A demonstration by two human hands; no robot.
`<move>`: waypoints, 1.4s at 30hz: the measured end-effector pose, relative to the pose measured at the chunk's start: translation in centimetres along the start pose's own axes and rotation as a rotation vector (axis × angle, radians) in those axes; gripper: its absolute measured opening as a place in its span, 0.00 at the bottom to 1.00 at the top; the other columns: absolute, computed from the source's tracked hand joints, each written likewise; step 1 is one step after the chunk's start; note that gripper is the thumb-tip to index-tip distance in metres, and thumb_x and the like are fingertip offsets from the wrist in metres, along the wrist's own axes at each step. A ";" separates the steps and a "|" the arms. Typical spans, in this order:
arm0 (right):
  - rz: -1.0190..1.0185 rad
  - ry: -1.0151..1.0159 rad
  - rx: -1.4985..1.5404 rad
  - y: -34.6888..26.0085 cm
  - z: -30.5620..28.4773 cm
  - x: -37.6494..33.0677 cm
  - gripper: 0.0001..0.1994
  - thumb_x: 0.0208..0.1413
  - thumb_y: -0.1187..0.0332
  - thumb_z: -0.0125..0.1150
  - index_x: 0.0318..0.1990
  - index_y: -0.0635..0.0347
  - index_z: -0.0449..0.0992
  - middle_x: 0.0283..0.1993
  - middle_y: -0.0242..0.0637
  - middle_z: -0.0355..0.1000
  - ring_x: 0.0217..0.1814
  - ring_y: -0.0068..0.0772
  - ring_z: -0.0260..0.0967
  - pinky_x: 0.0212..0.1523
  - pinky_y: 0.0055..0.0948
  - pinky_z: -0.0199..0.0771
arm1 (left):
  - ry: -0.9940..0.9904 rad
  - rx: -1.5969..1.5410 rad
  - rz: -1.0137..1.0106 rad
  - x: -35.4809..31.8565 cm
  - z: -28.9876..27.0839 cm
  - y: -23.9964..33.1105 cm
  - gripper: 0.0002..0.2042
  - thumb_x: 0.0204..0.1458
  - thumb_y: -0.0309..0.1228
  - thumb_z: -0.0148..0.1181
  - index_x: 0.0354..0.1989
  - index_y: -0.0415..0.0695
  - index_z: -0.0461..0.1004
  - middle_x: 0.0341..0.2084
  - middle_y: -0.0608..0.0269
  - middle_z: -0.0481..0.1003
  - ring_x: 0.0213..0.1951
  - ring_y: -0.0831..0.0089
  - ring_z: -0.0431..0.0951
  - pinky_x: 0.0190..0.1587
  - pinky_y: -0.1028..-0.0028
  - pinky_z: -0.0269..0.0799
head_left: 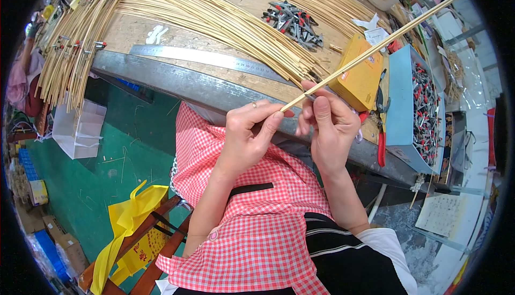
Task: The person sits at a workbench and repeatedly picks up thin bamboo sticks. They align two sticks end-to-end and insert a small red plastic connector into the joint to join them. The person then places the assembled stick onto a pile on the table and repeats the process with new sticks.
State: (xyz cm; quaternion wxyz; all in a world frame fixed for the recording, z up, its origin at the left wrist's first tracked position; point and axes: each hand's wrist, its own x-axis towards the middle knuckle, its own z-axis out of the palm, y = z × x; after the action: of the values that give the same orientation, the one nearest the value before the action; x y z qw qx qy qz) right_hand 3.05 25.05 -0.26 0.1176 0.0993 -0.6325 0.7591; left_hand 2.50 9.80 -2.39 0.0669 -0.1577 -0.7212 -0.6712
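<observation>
In front of my apron, my left hand (249,134) pinches the near end of a long, thin bamboo stick (386,41) between thumb and fingers. The stick slants up to the far right, past the table edge, and may be more than one strip laid together. My right hand (333,126) is just right of that end, its fingers curled close against the stick. A small dark thing shows by its thumb and index finger, too small to name. Beyond my hands, a large bundle of similar bamboo sticks (214,21) lies on the wooden table, with a steel ruler (209,57) along its near side.
Several spring clips (295,24) lie heaped on the table. To the right are a yellow box (351,80), red-handled cutters (382,139) and a blue box (403,102) full of clips. Clipped sticks (67,75) overhang the left end. A chair with a yellow bag (131,209) stands lower left.
</observation>
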 end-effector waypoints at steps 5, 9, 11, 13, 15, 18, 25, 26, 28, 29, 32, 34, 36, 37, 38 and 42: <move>-0.235 0.044 -0.197 -0.8 -1.6 2.3 0.15 0.64 0.67 0.52 0.48 0.72 0.74 0.47 0.47 0.74 0.31 0.21 0.69 0.28 0.17 0.69 | -0.100 -0.066 -0.002 0.4 -1.3 -1.5 0.08 0.54 0.27 0.57 0.34 0.36 0.80 0.21 0.63 0.75 0.22 0.81 0.67 0.24 0.78 0.60; -0.075 0.022 0.210 -3.0 -3.6 3.4 0.11 0.61 0.71 0.55 0.45 0.71 0.76 0.40 0.47 0.76 0.30 0.26 0.72 0.27 0.21 0.72 | -0.257 -0.124 -0.188 0.3 -3.9 -1.5 0.09 0.53 0.27 0.57 0.34 0.34 0.80 0.25 0.60 0.77 0.26 0.78 0.72 0.29 0.78 0.65; -0.063 0.019 0.178 -2.5 -3.3 3.0 0.10 0.60 0.71 0.56 0.43 0.72 0.77 0.36 0.46 0.77 0.27 0.26 0.72 0.27 0.21 0.73 | -0.212 -0.139 -0.227 0.1 -4.5 -1.2 0.10 0.51 0.26 0.57 0.38 0.33 0.79 0.29 0.56 0.79 0.32 0.74 0.77 0.35 0.77 0.70; -0.016 0.022 0.148 -2.1 -1.9 2.2 0.08 0.59 0.75 0.56 0.39 0.72 0.78 0.33 0.46 0.77 0.26 0.28 0.74 0.28 0.23 0.76 | -0.050 0.079 0.082 0.7 -4.9 -0.6 0.10 0.48 0.21 0.58 0.40 0.35 0.79 0.29 0.57 0.78 0.34 0.71 0.78 0.34 0.77 0.72; 0.066 -0.041 0.023 -1.2 -0.3 1.1 0.08 0.59 0.77 0.54 0.40 0.72 0.77 0.35 0.49 0.76 0.29 0.32 0.75 0.29 0.25 0.78 | 0.067 0.228 0.208 0.8 -5.6 0.5 0.15 0.43 0.19 0.61 0.43 0.38 0.79 0.33 0.55 0.79 0.38 0.66 0.79 0.36 0.74 0.74; 0.157 -0.172 0.235 0.4 2.5 -0.9 0.08 0.55 0.82 0.56 0.41 0.71 0.78 0.40 0.45 0.77 0.37 0.30 0.77 0.37 0.24 0.79 | 0.103 0.353 0.248 0.0 -5.2 3.6 0.17 0.40 0.20 0.65 0.43 0.39 0.79 0.32 0.55 0.78 0.37 0.65 0.79 0.38 0.70 0.74; 0.124 -0.364 0.019 2.4 4.2 -2.7 0.09 0.54 0.82 0.57 0.42 0.70 0.76 0.40 0.41 0.76 0.43 0.24 0.72 0.42 0.25 0.74 | 0.078 0.434 0.438 -0.7 -3.2 4.1 0.13 0.34 0.20 0.69 0.33 0.39 0.81 0.24 0.58 0.77 0.27 0.66 0.78 0.32 0.72 0.72; 0.147 -0.425 -0.029 2.3 3.6 -2.3 0.09 0.53 0.82 0.57 0.43 0.70 0.76 0.40 0.41 0.76 0.43 0.25 0.72 0.42 0.26 0.74 | 0.085 0.444 0.424 -0.8 -3.3 4.0 0.12 0.34 0.20 0.69 0.32 0.39 0.81 0.23 0.59 0.77 0.26 0.67 0.78 0.31 0.73 0.72; 0.109 -0.459 -0.140 1.1 2.5 -0.6 0.11 0.53 0.82 0.57 0.44 0.68 0.76 0.40 0.41 0.76 0.42 0.25 0.72 0.42 0.26 0.74 | 0.116 0.454 0.412 -0.8 -3.6 3.8 0.09 0.37 0.22 0.68 0.30 0.40 0.80 0.23 0.60 0.77 0.25 0.66 0.77 0.28 0.72 0.71; 0.089 -0.474 -0.195 0.2 1.8 0.1 0.12 0.53 0.82 0.57 0.45 0.67 0.76 0.40 0.41 0.76 0.42 0.25 0.73 0.42 0.25 0.74 | 0.131 0.459 0.407 -0.7 -3.8 3.7 0.08 0.38 0.22 0.68 0.29 0.41 0.79 0.23 0.61 0.76 0.25 0.66 0.76 0.27 0.71 0.71; 0.004 -0.191 -0.047 -1.6 -1.2 0.4 0.14 0.52 0.82 0.58 0.47 0.72 0.75 0.43 0.44 0.73 0.35 0.26 0.72 0.30 0.20 0.76 | 0.113 0.501 0.406 -0.5 -4.2 3.1 0.07 0.39 0.22 0.68 0.29 0.41 0.79 0.23 0.62 0.76 0.24 0.66 0.76 0.25 0.72 0.71; -0.095 -0.080 0.068 -2.8 -1.6 0.6 0.11 0.53 0.79 0.60 0.43 0.74 0.76 0.36 0.44 0.73 0.25 0.23 0.68 0.23 0.20 0.72 | 0.071 0.476 0.385 -0.5 -4.2 2.8 0.08 0.37 0.21 0.68 0.29 0.39 0.80 0.23 0.60 0.77 0.24 0.68 0.77 0.26 0.74 0.70; -0.147 -0.089 0.117 -3.0 -2.7 1.2 0.09 0.54 0.77 0.61 0.41 0.75 0.76 0.32 0.43 0.73 0.21 0.22 0.66 0.19 0.19 0.70 | 0.040 0.462 0.369 -0.5 -4.0 2.7 0.09 0.37 0.20 0.69 0.29 0.39 0.80 0.23 0.59 0.78 0.25 0.69 0.77 0.27 0.75 0.70; -0.124 -0.029 0.128 -3.2 -2.2 1.2 0.07 0.55 0.77 0.61 0.38 0.75 0.77 0.27 0.43 0.73 0.17 0.21 0.63 0.16 0.19 0.67 | 0.031 0.460 0.364 -0.5 -3.9 2.6 0.08 0.37 0.20 0.69 0.29 0.39 0.80 0.23 0.59 0.78 0.25 0.68 0.77 0.27 0.75 0.70; -0.099 -0.024 0.140 -3.3 -2.3 1.2 0.07 0.55 0.77 0.61 0.38 0.75 0.77 0.27 0.43 0.73 0.17 0.21 0.63 0.17 0.19 0.68 | 0.022 0.460 0.358 -0.5 -3.8 2.6 0.08 0.37 0.20 0.69 0.29 0.39 0.80 0.23 0.59 0.78 0.25 0.68 0.77 0.27 0.75 0.70; -0.023 -0.004 0.164 -2.8 -1.8 0.9 0.06 0.54 0.79 0.60 0.38 0.75 0.77 0.26 0.44 0.74 0.18 0.22 0.65 0.19 0.20 0.71 | -0.029 0.435 0.294 -0.1 -4.2 2.2 0.09 0.38 0.21 0.68 0.32 0.39 0.80 0.24 0.58 0.78 0.26 0.69 0.78 0.29 0.76 0.71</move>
State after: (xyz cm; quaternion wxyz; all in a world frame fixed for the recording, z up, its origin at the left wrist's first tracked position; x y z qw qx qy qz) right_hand 3.08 27.40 2.28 0.1166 0.1176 -0.5674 0.8066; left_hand 2.82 5.72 0.02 0.1856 -0.2523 -0.8187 -0.4813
